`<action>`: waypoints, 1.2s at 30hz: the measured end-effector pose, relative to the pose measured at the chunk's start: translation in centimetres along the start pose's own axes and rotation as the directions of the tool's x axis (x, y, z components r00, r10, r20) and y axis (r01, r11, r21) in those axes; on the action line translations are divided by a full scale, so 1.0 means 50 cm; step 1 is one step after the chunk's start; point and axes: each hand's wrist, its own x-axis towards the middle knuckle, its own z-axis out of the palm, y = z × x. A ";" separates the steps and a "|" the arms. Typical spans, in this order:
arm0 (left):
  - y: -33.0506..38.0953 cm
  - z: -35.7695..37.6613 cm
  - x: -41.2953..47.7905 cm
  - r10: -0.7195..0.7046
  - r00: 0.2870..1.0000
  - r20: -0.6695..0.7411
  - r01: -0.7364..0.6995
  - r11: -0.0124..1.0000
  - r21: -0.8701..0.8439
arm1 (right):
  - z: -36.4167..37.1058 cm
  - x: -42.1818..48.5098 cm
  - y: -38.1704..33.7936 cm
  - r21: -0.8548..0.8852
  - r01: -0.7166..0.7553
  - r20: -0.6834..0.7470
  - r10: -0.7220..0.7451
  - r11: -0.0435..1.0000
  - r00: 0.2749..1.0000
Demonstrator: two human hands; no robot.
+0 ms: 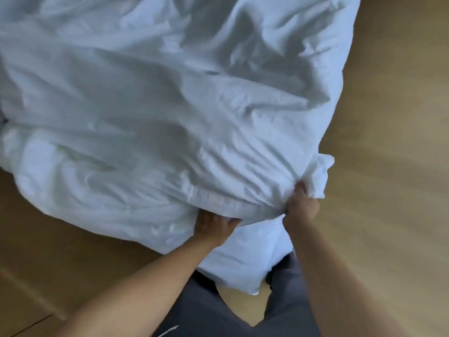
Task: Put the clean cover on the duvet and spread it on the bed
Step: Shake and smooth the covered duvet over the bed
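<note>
Rumpled white cover (170, 105) across most of the view, from 9 o'clock through 12 to 2 o'clock, creased in long folds running toward 4 o'clock. Under its near edge, at 8 o'clock, a puffier, brighter white bulk, seemingly the duvet (73, 181), sitting partly inside the cover as in a sack. Impossible to tell how far in it reaches. Flat stitched hem (218, 199) of the cover just below centre, marking the mouth of that sack.

Left hand (213, 227) at 6 o'clock, fingers curled into the fabric just under the hem, clamped on the cover. Right hand (302, 205) near it at 4 o'clock, fist closed tight on a bunched corner of the cover. Past that fist, a loose flap of fabric sticking out toward 3 o'clock. Both forearms bare.

Between and below the two hands, more white fabric hanging down toward 6 o'clock, in front of grey trousers (206, 307). Pale wooden floor (388, 166) at 3 o'clock and again at 7 o'clock. Everything softened by blur, the floor most of all.
</note>
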 end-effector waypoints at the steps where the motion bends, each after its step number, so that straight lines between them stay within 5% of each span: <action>1: -0.051 -0.005 -0.006 -0.110 0.989 -0.104 0.107 0.994 -0.030 | -0.010 0.023 0.007 -0.021 0.077 -0.032 -0.078 0.997 0.996; 2: -0.092 -0.016 -0.009 -0.316 0.932 -0.179 0.297 0.946 -0.127 | -0.019 0.031 0.008 -0.040 0.100 -0.045 -0.101 0.994 0.994; 3: -0.143 -0.026 -0.010 -0.555 0.796 -0.241 0.499 0.827 -0.258 | -0.019 0.043 0.019 -0.032 0.075 -0.058 -0.076 0.997 0.995; 5: -0.240 -0.071 -0.003 -0.901 0.412 -0.134 0.709 0.409 -0.575 | 0.003 0.038 0.048 -0.066 -0.055 -0.112 0.048 0.996 0.993; 6: -0.284 -0.099 0.017 -0.967 0.254 -0.038 0.667 0.203 -0.716 | 0.025 0.018 0.067 -0.156 -0.108 -0.158 0.083 0.982 0.984; 8: -0.376 -0.161 0.053 -0.985 0.112 0.127 0.534 -0.048 -0.844 | 0.082 -0.062 0.108 -0.334 -0.060 -0.377 -0.075 0.941 0.923; 9: -0.428 -0.187 0.070 -0.969 0.119 0.215 0.503 -0.128 -0.855 | 0.120 -0.120 0.132 -0.421 0.171 -0.399 -0.351 0.891 0.847; 10: -0.475 -0.208 0.082 -0.934 0.188 0.304 0.491 -0.179 -0.853 | 0.166 -0.190 0.159 -0.534 0.501 -0.257 -0.695 0.681 0.671; 11: -0.511 -0.222 0.092 -0.877 0.292 0.381 0.481 -0.210 -0.851 | 0.218 -0.256 0.191 -0.572 0.746 0.009 -0.907 0.341 0.421; 12: -0.540 -0.230 0.099 -0.807 0.399 0.436 0.488 -0.216 -0.846 | 0.279 -0.316 0.221 -0.512 0.858 0.302 -0.931 0.025 0.207; 13: -0.561 -0.234 0.104 -0.743 0.479 0.468 0.514 -0.194 -0.835 | 0.357 -0.368 0.245 -0.417 0.893 0.542 -0.835 -0.168 0.097; 15: -0.599 -0.243 0.102 -0.625 0.566 0.538 0.604 -0.130 -0.786 | 0.533 -0.454 0.272 -0.380 0.865 0.802 -0.583 -0.328 0.131; 18: -0.709 -0.280 0.069 -0.609 0.590 0.530 0.659 -0.016 -0.752 | 0.737 -0.502 0.310 -0.547 0.708 0.829 -0.408 -0.446 0.383; 19: -0.774 -0.308 0.056 -0.722 0.551 0.418 0.611 0.008 -0.792 | 0.775 -0.495 0.322 -0.593 0.659 0.804 -0.383 -0.462 0.455; 21: -0.910 -0.373 0.039 -0.918 0.341 0.203 0.473 -0.019 -0.881 | 0.803 -0.471 0.330 -0.653 0.610 0.757 -0.355 -0.450 0.548; 23: -1.028 -0.426 0.039 -0.950 0.236 0.207 0.448 -0.083 -0.890 | 0.801 -0.454 0.326 -0.673 0.674 0.738 -0.325 -0.304 0.591; 25: -1.099 -0.461 0.065 -0.855 0.404 0.325 0.426 -0.138 -0.894 | 0.791 -0.459 0.319 -0.673 0.708 0.733 -0.321 -0.214 0.600; 27: -1.123 -0.477 0.096 -0.698 0.565 0.439 0.460 -0.175 -0.870 | 0.772 -0.479 0.319 -0.661 0.715 0.742 -0.346 -0.230 0.574; 36: -1.034 -0.510 0.183 -0.375 0.802 0.465 0.450 -0.133 -0.883 | 0.680 -0.573 0.343 -0.635 0.763 0.676 -0.567 -0.124 0.470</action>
